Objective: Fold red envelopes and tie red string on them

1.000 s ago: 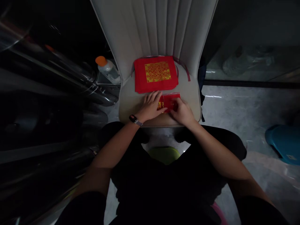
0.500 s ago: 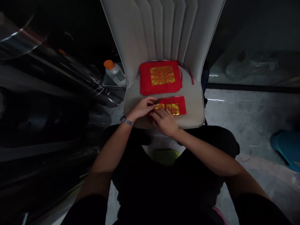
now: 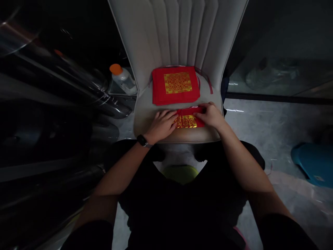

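Observation:
A folded red piece with a shiny gold print [image 3: 189,121] lies near the front edge of the chair seat; I cannot tell whether it is cloth or paper. Over its left end, my left hand [image 3: 163,125] rests flat with fingers stretched out. My right hand [image 3: 211,115] has its thumb and fingers closed on the right end, hiding part of it. Just behind is a neat stack of red pieces [image 3: 158,86], the top one bearing a gold square pattern. Thin dark-red ribbons [image 3: 208,83] trail from the stack's right side.
The pale padded chair [image 3: 179,31] faces me. Left of it stands a white bottle with an orange cap [image 3: 124,80], beside glossy dark cylinders [image 3: 114,107]. A blue plastic object [image 3: 313,163] is on the floor at right, and a green one [image 3: 180,173] below the seat.
My right hand has moved from the red piece's left part to its right end. My left hand has turned palm down and flattened on the left end. The view has shifted slightly.

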`<state>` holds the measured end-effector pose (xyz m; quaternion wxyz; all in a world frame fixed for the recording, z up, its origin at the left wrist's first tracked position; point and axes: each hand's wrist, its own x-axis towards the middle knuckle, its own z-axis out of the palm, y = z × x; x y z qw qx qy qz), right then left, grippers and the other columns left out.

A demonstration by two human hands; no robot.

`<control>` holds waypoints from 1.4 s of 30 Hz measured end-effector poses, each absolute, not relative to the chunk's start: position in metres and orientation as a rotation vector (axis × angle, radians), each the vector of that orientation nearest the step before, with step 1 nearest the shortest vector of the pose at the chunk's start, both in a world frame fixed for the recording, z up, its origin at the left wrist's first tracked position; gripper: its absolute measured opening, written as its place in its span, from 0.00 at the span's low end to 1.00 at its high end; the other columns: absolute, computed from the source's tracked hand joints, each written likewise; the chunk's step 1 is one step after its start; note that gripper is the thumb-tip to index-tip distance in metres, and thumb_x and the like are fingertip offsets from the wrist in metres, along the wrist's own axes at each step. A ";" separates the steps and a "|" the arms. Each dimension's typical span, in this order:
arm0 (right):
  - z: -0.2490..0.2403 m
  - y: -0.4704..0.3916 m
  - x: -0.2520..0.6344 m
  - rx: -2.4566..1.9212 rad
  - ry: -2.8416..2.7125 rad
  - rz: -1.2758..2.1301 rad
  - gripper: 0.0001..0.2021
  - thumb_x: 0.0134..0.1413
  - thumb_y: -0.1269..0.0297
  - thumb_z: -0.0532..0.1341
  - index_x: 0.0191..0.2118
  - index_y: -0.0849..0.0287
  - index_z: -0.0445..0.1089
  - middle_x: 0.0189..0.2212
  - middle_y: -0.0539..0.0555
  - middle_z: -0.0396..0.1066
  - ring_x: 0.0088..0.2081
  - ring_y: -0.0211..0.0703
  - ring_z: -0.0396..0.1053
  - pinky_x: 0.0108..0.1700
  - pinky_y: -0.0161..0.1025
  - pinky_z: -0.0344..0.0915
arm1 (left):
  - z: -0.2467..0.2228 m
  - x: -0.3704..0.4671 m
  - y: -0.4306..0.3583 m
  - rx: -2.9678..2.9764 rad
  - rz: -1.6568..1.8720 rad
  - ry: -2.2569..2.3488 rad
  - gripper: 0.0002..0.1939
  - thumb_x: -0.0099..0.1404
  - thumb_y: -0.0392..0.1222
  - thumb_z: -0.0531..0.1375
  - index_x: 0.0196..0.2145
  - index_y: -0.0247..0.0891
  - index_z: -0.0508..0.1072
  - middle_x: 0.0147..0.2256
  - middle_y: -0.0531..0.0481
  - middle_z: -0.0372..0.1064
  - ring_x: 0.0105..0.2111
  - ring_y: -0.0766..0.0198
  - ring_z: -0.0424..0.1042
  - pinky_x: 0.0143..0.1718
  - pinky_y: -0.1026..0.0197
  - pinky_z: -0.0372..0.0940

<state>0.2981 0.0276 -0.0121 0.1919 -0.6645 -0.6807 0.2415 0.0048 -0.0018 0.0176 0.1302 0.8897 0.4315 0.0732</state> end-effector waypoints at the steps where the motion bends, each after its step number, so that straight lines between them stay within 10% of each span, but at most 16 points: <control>1: -0.014 0.026 0.298 -1.855 -1.925 0.663 0.26 0.56 0.53 0.73 0.57 0.60 0.80 0.47 0.62 0.75 0.46 0.57 0.76 0.58 0.56 0.74 | 0.018 0.006 -0.002 2.582 0.201 1.264 0.22 0.80 0.40 0.56 0.67 0.41 0.75 0.70 0.42 0.69 0.68 0.44 0.65 0.66 0.37 0.61; 12: -0.001 -0.002 0.280 -1.586 -1.829 0.758 0.20 0.58 0.67 0.64 0.56 0.57 0.75 0.44 0.58 0.81 0.40 0.51 0.76 0.49 0.49 0.74 | 0.036 0.030 -0.007 2.788 0.234 1.053 0.22 0.76 0.32 0.57 0.66 0.37 0.73 0.59 0.38 0.72 0.58 0.44 0.68 0.59 0.43 0.67; 17: -0.009 -0.001 0.294 -1.652 -1.565 0.987 0.19 0.55 0.60 0.68 0.52 0.57 0.76 0.34 0.51 0.78 0.31 0.44 0.72 0.37 0.42 0.70 | 0.015 0.047 0.000 2.688 0.193 0.957 0.12 0.74 0.48 0.67 0.48 0.36 0.78 0.48 0.39 0.75 0.52 0.44 0.72 0.58 0.44 0.67; 31: 0.007 -0.008 0.309 -1.665 -1.145 1.582 0.36 0.50 0.21 0.68 0.33 0.56 0.73 0.21 0.55 0.76 0.17 0.39 0.67 0.14 0.34 0.54 | 0.000 0.036 0.013 2.312 0.425 1.004 0.05 0.74 0.42 0.67 0.45 0.40 0.77 0.45 0.46 0.76 0.45 0.55 0.77 0.50 0.53 0.71; 37: -0.010 -0.010 0.290 -1.600 -1.595 0.948 0.15 0.61 0.54 0.71 0.48 0.57 0.81 0.37 0.55 0.83 0.34 0.48 0.79 0.38 0.44 0.77 | 0.003 0.037 0.012 2.283 0.452 0.990 0.07 0.75 0.43 0.67 0.47 0.39 0.78 0.46 0.45 0.76 0.46 0.55 0.77 0.53 0.52 0.73; 42: -0.027 -0.022 0.278 -1.370 -2.088 0.490 0.20 0.69 0.71 0.57 0.59 0.56 0.81 0.58 0.60 0.82 0.58 0.55 0.79 0.64 0.56 0.72 | -0.002 0.037 0.014 2.289 0.530 1.104 0.08 0.74 0.31 0.63 0.48 0.38 0.77 0.51 0.43 0.73 0.53 0.54 0.77 0.60 0.50 0.72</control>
